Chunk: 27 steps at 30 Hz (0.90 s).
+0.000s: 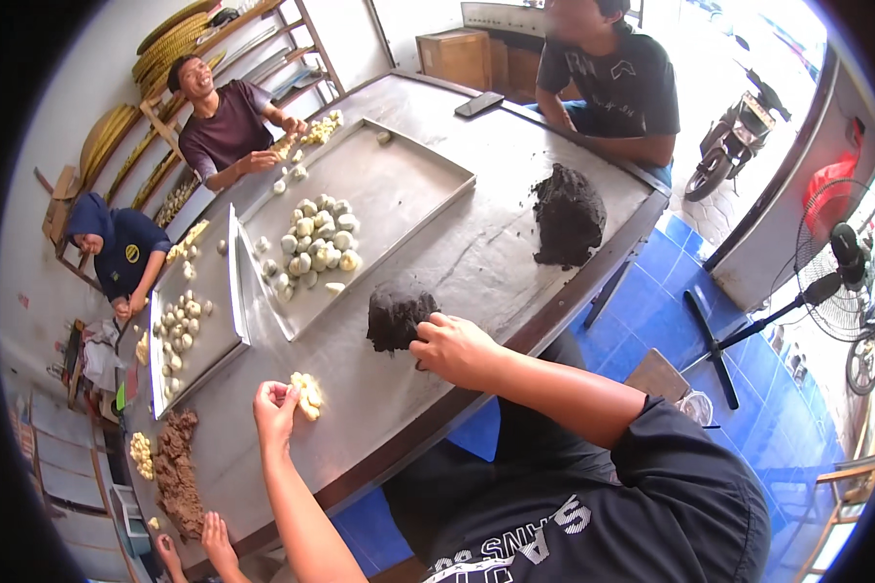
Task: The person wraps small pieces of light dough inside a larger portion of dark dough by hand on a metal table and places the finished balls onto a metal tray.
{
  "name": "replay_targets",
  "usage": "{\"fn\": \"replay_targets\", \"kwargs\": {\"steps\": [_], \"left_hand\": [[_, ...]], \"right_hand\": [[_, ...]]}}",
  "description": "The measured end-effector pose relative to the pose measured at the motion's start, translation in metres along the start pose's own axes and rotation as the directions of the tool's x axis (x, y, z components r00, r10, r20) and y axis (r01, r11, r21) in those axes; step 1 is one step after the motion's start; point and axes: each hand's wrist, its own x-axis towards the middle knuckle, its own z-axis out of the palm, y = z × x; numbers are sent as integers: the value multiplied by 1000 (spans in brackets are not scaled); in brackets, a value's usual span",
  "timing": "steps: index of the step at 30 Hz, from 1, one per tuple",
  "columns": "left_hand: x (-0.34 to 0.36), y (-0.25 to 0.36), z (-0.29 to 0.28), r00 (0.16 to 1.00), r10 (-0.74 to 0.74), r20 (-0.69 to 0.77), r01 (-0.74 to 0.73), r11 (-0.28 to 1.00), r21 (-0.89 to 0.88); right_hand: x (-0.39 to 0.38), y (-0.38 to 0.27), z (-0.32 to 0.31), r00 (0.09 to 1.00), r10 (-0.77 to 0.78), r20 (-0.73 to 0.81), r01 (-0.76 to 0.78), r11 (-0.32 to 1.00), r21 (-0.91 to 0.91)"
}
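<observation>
My left hand [275,410] is closed, thumb and fingertips pinched at the edge of a small heap of pale yellow dough pieces [307,396] on the metal table. To its right, my right hand [452,347] is closed against the near right side of a dark lump of black paste [399,313], fingers curled into it. Part of those fingertips is hidden by the paste. Beyond my hands, a pile of greyish dough balls [319,236] lies in a large metal tray [428,199].
A second black paste mound [567,216] sits at the far right. A smaller tray [242,309] of balls and a brown paste strip [177,462] lie left. Co-workers sit around the table [486,262]; another person's hands show lower left. A fan [826,282] stands right.
</observation>
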Motion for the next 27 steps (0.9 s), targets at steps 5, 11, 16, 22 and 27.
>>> {"fn": "replay_targets", "kwargs": {"steps": [5, 11, 16, 22, 27], "left_hand": [[-41, 12, -22, 950, -159, -268, 49, 926, -374], [-111, 37, 32, 978, -210, 13, 164, 722, -673], [-124, 40, 53, 999, -6, -36, -14, 845, -534], [-130, 47, 57, 1000, -12, -7, 6, 830, -557], [-133, 58, 56, 992, -116, 54, 126, 809, -574]], "right_hand": [[-9, -21, -23, 993, 88, -73, -59, 942, 330], [-27, -17, -3, 964, 184, -193, -130, 956, 264], [-12, -17, -1, 971, 158, -180, -119, 970, 210], [-11, -35, -10, 940, 204, -274, -162, 972, 168], [-9, -34, -14, 904, 235, -357, -174, 965, 195]]}}
